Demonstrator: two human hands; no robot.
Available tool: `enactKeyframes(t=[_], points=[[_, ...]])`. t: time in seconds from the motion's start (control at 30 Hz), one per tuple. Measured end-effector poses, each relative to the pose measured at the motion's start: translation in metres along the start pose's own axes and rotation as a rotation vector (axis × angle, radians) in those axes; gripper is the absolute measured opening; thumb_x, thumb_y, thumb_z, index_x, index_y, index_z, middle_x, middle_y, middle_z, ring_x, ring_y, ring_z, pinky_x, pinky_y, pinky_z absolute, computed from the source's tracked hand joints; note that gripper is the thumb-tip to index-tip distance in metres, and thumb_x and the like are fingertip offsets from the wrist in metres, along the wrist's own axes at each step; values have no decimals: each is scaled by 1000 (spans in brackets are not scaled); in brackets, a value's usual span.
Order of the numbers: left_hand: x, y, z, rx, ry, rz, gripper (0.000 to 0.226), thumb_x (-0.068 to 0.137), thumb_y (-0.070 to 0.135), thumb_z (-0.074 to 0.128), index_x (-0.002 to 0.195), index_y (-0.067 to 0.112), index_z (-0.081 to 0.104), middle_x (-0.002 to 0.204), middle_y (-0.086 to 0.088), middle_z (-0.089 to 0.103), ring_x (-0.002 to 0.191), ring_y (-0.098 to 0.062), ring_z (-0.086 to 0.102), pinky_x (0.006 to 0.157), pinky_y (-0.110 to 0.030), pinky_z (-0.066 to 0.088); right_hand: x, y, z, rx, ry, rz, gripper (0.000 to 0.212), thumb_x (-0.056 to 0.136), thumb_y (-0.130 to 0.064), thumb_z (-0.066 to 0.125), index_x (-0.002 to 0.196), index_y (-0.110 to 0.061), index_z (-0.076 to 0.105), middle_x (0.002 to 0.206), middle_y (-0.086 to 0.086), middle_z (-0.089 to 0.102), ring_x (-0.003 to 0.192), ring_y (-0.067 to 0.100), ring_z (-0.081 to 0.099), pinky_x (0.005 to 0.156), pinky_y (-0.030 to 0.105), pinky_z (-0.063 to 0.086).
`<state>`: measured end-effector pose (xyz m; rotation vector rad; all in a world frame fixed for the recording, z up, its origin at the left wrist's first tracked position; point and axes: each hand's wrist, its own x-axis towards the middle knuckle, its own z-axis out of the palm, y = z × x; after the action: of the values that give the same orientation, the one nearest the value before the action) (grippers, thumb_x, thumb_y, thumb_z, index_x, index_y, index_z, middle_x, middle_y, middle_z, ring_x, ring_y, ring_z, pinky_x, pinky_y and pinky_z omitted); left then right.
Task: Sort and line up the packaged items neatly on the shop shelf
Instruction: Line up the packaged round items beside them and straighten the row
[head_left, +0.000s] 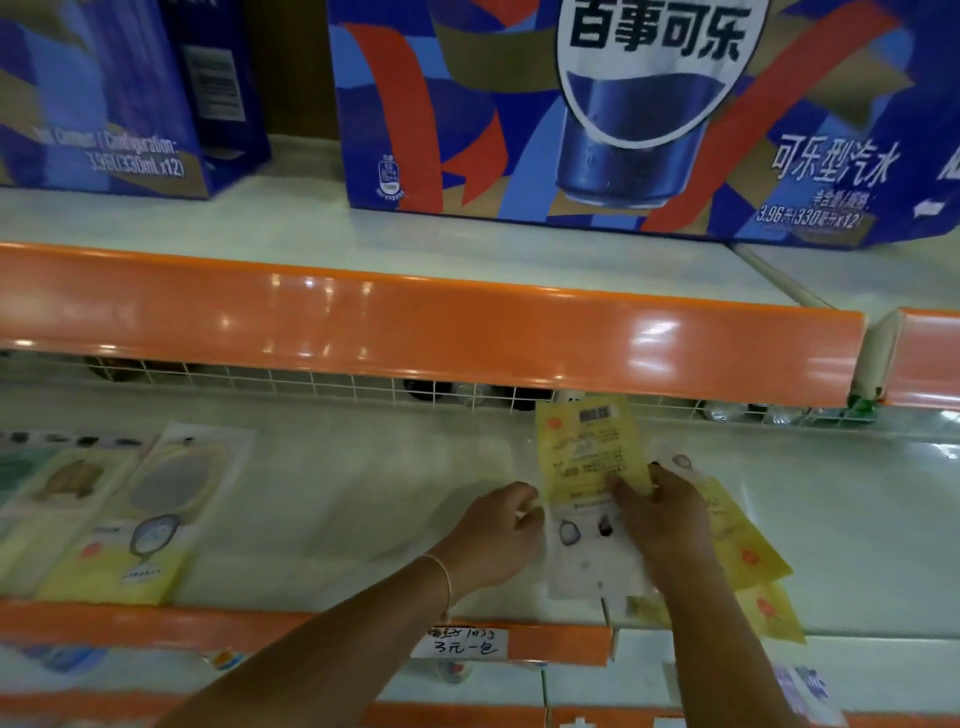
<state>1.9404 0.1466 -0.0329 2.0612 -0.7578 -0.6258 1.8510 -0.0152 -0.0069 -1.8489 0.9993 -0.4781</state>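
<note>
Looming overhead, the cola carton (597, 114) is no threat; the white shelf (363, 493) below is slick. Loose yellow packets (748, 556) under the right hand (670, 525) could slide off the front edge. That hand pinches the upright yellow packet (589, 452); the left hand (498, 535) grips the clear packet (587, 545), likely to buckle.

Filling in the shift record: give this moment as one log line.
stage: aligning | left hand: steadies flat clear-and-yellow packet stack | right hand: grips it | place: white lower shelf
</note>
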Motion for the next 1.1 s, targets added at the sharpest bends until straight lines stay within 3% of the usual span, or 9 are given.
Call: enactKeyframes(t=[0.1,0.23,0.4,0.57,0.6,0.8,0.9,1.0,1.1], points=[[-6,-8,-24,-239,100,-92,28,99,41,44,85,18,51,76,-3,53,64,-19,50,61,-32,38,-23,-20,19,250,-193,-1,18,92,-21,63,82,-10,73,81,18,73,73,39,68,66,48,56],[-18,-27,-66,-573,135,-178,34,97,44,51,116,19,64,116,-2,67,107,-22,62,87,-34,48,-42,-38,58,373,-335,5,23,95,-18,58,83,-1,70,91,34,65,87,56,59,71,47,50],[-45,-55,-124,-674,289,-237,17,97,21,57,95,13,72,106,-13,71,92,-27,65,81,-40,48,-67,-66,110,350,-522,-28,12,91,-17,64,95,-13,75,82,10,74,63,27,67,61,42,56],[-83,-91,-174,-553,374,-311,23,98,29,54,87,10,60,79,-21,35,71,-20,54,93,-33,40,-95,-90,157,215,-682,6,19,78,-17,78,84,1,72,66,14,37,47,16,24,48,29,18],[-90,-99,-182,-533,389,-320,26,98,33,53,81,12,55,77,-16,31,65,-20,48,75,-33,18,-101,-95,168,225,-702,22,20,77,-15,79,80,3,71,65,14,34,47,16,23,48,28,18],[-129,-130,-239,-547,457,-366,51,99,51,38,75,8,53,72,-11,51,63,-20,50,59,-29,43,-134,-129,211,109,-672,-240,15,80,-11,75,65,-14,77,46,9,53,40,16,44,44,22,35],[-149,-143,-270,-863,403,-409,35,102,30,45,87,3,62,75,-11,55,57,-23,52,54,-30,44,-143,-135,230,149,-597,-384,23,71,-2,80,64,-24,79,60,3,71,46,16,60,48,19,46],[-160,-148,-298,-1025,176,-375,36,99,30,53,115,2,66,110,-14,66,94,-33,66,74,-39,53,-147,-133,254,312,-533,-533,22,70,13,73,67,-8,79,87,1,77,82,18,72,70,21,56],[-160,-154,-306,-998,103,-354,22,97,11,55,96,-3,73,88,-20,72,76,-31,70,66,-35,56,-149,-124,275,252,-432,-746,25,76,0,77,76,-25,80,110,-8,72,102,11,68,84,22,54]])
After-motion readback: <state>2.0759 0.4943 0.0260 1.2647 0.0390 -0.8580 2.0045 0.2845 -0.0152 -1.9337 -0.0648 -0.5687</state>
